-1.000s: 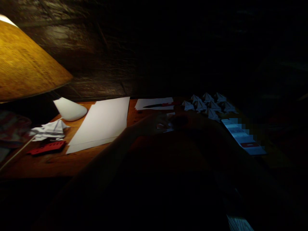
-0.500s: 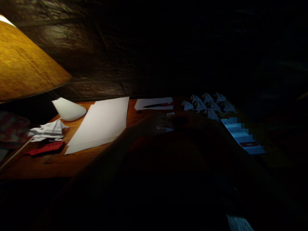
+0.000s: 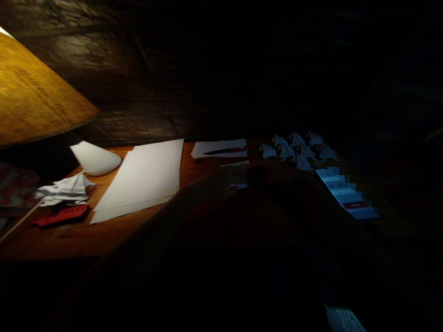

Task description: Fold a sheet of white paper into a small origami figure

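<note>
Both my hands meet over the middle of the wooden table, in deep shadow. My left hand [image 3: 221, 180] is closed on a small white piece of paper [image 3: 238, 186], mostly covered by the hands; part of its edge shows beyond the fingers. My right hand [image 3: 277, 173] lies close against the same paper from the right, its fingers lost in the dark. Just beyond it stand several small folded paper figures [image 3: 284, 151]. Behind my hands, a knife [image 3: 221, 151] with a red handle rests on a short stack of paper [image 3: 204, 148].
Left of my forearm lie large white sheets [image 3: 145, 170]. Farther left are a red plastic object [image 3: 64, 215], a crumpled striped cloth or paper [image 3: 67, 190], a white lamp base [image 3: 95, 159] and an orange lampshade [image 3: 41, 92]. A lit phone-like screen [image 3: 341, 189] lies at right.
The white paper in my hands has shifted, with a longer thin edge now showing beyond the fingers. The view has moved slightly; the other things lie as before.
</note>
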### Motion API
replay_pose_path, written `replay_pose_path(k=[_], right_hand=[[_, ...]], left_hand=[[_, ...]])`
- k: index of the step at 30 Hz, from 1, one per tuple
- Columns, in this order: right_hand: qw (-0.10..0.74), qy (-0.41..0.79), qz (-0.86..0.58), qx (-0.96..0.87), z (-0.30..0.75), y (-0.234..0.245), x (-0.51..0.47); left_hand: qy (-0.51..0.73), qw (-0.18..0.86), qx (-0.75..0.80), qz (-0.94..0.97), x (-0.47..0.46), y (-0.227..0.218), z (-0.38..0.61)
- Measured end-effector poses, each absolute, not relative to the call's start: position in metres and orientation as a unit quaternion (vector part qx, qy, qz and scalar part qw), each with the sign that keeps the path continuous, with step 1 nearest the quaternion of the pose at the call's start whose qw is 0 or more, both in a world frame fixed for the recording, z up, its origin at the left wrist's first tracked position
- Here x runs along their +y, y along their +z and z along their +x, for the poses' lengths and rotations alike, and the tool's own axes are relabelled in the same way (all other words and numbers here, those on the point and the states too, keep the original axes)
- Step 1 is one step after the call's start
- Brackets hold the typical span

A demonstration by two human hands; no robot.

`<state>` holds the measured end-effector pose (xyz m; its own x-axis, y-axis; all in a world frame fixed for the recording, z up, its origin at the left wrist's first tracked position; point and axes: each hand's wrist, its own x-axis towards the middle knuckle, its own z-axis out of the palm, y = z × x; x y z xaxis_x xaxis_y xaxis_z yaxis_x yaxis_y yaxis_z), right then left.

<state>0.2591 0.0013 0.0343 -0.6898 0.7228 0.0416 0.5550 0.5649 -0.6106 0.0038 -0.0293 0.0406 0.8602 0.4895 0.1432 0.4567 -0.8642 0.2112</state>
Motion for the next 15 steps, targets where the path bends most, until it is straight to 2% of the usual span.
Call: replay_pose_path(k=[6,15], right_hand=[[0.161,0.338,-0.348,-0.859,0.2568,0.0352,0.0008],[0.173,0.351,-0.352,-0.850,0.2540,0.0356,-0.0002]], left_hand=[[0.074,0.074,0.255,0.961,-0.0330,0.0440,0.0050],[0.075,0.083,0.286,0.952,-0.0330,0.0379,0.0055]])
